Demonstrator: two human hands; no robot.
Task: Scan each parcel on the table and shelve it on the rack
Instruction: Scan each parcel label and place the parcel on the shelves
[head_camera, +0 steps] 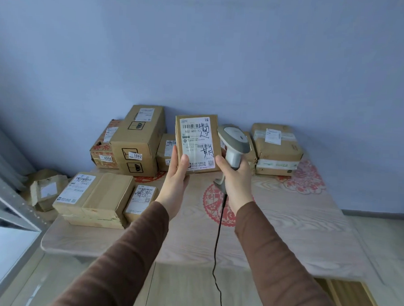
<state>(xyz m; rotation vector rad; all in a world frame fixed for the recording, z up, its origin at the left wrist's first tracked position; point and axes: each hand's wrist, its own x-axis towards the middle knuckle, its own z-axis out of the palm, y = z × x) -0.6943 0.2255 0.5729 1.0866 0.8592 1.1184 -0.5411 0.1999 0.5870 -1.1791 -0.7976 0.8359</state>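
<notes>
While the left hand (174,186) is gripping the parcel (197,143) upright above the table (286,227), label toward the person, the right hand (236,178) is clutching the scanner (234,143) just right of it, head beside the label rather than facing it.

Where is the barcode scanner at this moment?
In the head view the barcode scanner is just right of centre, gripped by the right hand above the table, its head beside the small parcel held up by the left hand.
</notes>
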